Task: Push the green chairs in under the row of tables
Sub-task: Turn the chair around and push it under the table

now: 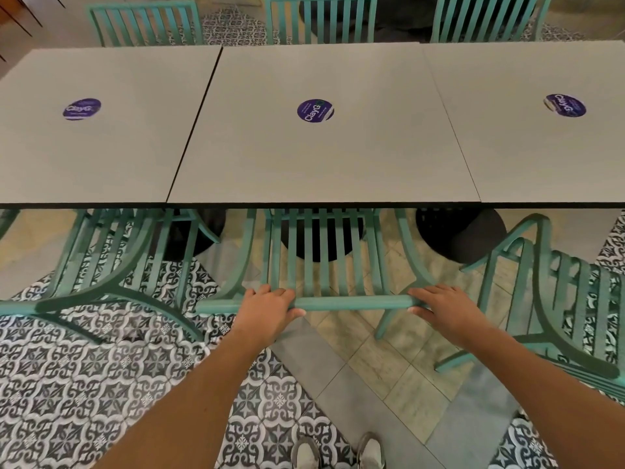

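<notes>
Head view: both hands grip the top rail of the middle green chair (321, 265) at the row of tables (321, 157).

The left hand (267, 311) and right hand (439, 308) each curl around the rail, near its two ends. The chair's slatted back leans toward the middle table's near edge, its seat front already under the top, with a dark round table base (321, 242) showing through the slats. A left green chair (111, 262) sits close beside it, partly under the tables; a right green chair (554, 292) stands angled and farther out. Three more chairs (321, 20) line the far side. Each tabletop carries a purple sticker (315, 110). The person's shoes (338, 451) stand on patterned floor tiles (84, 384) behind the chair.
</notes>
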Action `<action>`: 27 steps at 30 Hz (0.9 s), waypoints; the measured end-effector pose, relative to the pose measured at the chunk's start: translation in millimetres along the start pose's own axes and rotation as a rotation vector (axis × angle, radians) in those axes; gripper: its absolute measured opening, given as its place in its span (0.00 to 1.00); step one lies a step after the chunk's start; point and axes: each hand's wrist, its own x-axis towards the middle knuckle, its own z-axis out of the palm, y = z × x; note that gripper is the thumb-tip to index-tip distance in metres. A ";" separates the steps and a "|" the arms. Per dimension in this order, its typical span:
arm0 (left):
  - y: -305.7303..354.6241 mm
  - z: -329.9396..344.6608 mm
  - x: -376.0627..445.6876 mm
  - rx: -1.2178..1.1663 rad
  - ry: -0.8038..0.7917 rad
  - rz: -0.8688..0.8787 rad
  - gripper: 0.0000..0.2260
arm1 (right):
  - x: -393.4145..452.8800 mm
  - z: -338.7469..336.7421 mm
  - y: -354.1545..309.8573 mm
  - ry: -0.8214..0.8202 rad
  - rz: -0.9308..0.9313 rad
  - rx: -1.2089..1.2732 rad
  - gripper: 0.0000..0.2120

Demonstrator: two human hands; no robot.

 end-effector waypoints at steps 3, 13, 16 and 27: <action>0.1 2.0 -0.5 -0.008 0.011 -0.008 0.22 | -2.1 -0.5 -2.3 0.020 0.013 0.021 0.24; -12.6 0.7 -16.8 -0.120 0.165 -0.095 0.19 | -18.0 -13.4 -33.0 0.128 0.043 0.070 0.21; -33.0 5.6 -30.8 -0.074 0.134 -0.132 0.17 | -18.1 -12.6 -38.7 0.141 0.088 0.063 0.19; -39.0 -2.8 -40.6 -0.079 0.058 -0.185 0.15 | -13.0 -8.3 -37.5 0.022 0.273 0.039 0.17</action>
